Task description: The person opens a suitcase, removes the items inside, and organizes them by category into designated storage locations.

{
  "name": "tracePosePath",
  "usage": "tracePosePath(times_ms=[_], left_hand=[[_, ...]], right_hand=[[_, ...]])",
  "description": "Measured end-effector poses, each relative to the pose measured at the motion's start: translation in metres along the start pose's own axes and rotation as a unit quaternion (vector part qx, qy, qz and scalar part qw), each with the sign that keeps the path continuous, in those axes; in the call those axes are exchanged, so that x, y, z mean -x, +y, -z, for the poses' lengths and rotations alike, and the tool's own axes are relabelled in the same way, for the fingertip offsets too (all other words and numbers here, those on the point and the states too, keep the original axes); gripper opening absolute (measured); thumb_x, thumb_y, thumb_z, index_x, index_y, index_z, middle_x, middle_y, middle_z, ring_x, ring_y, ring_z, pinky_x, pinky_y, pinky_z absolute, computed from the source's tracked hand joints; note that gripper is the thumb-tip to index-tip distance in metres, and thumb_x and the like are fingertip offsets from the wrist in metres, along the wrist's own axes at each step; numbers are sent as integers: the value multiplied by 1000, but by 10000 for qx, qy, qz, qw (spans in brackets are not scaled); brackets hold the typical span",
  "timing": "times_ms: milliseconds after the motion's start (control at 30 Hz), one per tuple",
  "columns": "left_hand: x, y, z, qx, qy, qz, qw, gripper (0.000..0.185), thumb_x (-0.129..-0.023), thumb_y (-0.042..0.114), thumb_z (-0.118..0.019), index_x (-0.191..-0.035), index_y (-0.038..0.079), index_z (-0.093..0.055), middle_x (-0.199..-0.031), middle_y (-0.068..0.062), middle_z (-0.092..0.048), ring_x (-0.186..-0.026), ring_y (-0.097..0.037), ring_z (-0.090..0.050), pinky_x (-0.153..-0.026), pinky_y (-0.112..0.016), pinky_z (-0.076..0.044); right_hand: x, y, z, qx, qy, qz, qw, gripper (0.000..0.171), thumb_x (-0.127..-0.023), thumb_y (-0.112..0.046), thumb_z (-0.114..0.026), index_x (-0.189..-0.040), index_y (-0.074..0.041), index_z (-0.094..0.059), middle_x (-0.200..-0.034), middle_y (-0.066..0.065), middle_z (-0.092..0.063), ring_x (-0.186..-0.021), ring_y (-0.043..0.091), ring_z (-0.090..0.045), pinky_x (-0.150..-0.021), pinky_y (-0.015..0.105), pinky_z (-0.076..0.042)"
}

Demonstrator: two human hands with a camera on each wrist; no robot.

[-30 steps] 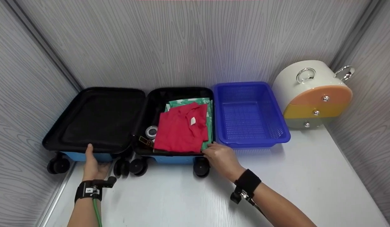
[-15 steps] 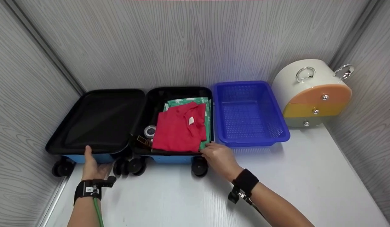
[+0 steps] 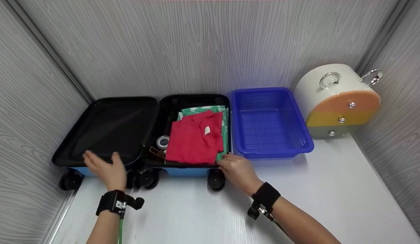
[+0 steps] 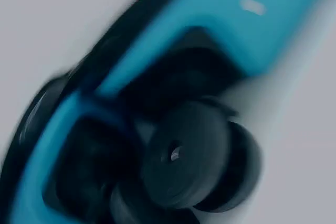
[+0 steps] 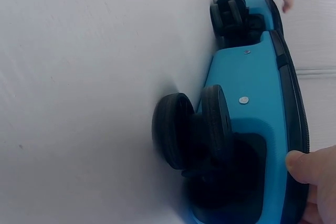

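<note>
A blue suitcase (image 3: 186, 171) lies spread open, its black-lined left half (image 3: 111, 127) beside the packed right half. My left hand (image 3: 110, 171), blurred and with fingers extended, is over the front edge of the left half, holding nothing. The left wrist view shows only the blue shell and a black caster wheel (image 4: 184, 153). At the right half's front corner, my right hand (image 3: 240, 171) grips the rim; in the right wrist view its thumb (image 5: 298, 165) presses the black edge. A folded red shirt (image 3: 194, 140) lies on green patterned cloth (image 3: 225, 127) inside.
Left of the shirt sit a round silver-rimmed object (image 3: 163, 142) and a small dark brown item (image 3: 156, 153). A blue plastic basket (image 3: 274, 155) stands right of the suitcase. Farther right is a rounded white box (image 3: 318, 83) with coloured drawers. Walls enclose the white table (image 3: 193, 210).
The suitcase's left half has shifted slightly right and settled flatter. My left hand has let go of its front edge and moved right. My right hand keeps its grip.
</note>
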State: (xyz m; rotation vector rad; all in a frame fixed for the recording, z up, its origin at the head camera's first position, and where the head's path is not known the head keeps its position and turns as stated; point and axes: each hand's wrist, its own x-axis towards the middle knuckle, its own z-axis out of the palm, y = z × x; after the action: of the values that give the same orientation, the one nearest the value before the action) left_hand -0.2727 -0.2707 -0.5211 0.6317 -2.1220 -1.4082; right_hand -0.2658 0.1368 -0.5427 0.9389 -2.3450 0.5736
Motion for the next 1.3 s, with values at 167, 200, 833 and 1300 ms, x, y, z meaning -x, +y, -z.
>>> tracePosePath(times_ms=[167, 200, 833, 1300], left_hand=[[42, 25, -43, -1239, -1375, -2614, 9473, 74, -105, 28, -58, -165, 11, -18, -170, -10, -15, -156, -26, -6, -125, -48, -8], [52, 26, -52, -1517, -1719, -2974, 9268, 75, -104, 32, -59, -165, 10, -20, -169, -12, -18, -156, -28, -8, -125, -49, -9], [100, -3, -98, -3218, -2151, -4023, 8297, 71, -105, 58, -46, -162, 19, -32, -166, -7, -30, -150, -30, -28, -120, -53, -23], [102, -3, -98, -3227, -2123, -3965, 8328, 69, -105, 58, -45, -161, 18, -36, -165, -6, -33, -147, -29, -33, -120, -50, -24]], right_hand=[[2, 1, 0, -247, 120, -58, 9996, 15, -83, -5, -84, -96, -9, -80, -98, 4, -78, -104, 26, -72, -94, 40, -56], [3, 2, 0, -354, 147, -56, 9992, 15, -84, -4, -84, -98, -9, -80, -99, 5, -77, -104, 27, -72, -94, 40, -56], [64, 73, 37, 358, 241, -1931, 9802, 32, -102, -22, -64, -129, -7, -71, -134, 20, -64, -137, 47, -45, -122, 61, -1], [57, 65, 28, 193, 552, -1699, 9837, 25, -100, -9, -64, -123, -6, -73, -129, 20, -67, -132, 47, -50, -121, 64, -2]])
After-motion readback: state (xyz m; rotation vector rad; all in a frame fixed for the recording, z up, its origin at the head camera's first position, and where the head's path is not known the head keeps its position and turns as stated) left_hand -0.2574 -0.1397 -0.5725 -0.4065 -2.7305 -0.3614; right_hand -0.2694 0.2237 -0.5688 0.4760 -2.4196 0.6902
